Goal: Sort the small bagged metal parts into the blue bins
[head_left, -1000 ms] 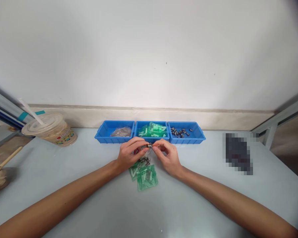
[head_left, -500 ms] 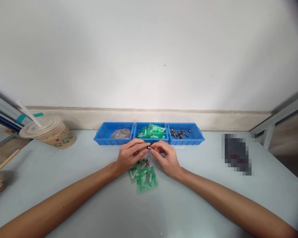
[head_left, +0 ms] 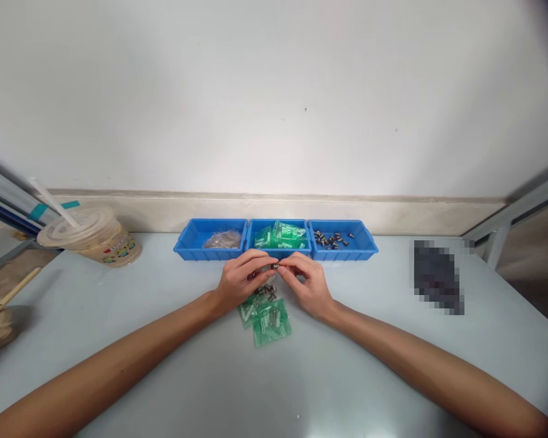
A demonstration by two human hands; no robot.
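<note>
My left fingers (head_left: 261, 262) and right fingers (head_left: 291, 280) pinching a small metal piece (head_left: 275, 266) mid-frame, green bags (head_left: 272, 331) just below on the desk (head_left: 201, 377), blue trays (head_left: 210, 252) above.

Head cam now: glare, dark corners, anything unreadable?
Head view: soft glare on the table, bottom centre-right; upper-right corner dark; dark patch at right pixelated beyond recognition; metal part between left hand and right hand too small for detail.

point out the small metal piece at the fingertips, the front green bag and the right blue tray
small metal piece (head_left: 274, 266), head view, its visible middle
front green bag (head_left: 273, 325), head view, its middle
right blue tray (head_left: 347, 256), head view, its front wall
</note>
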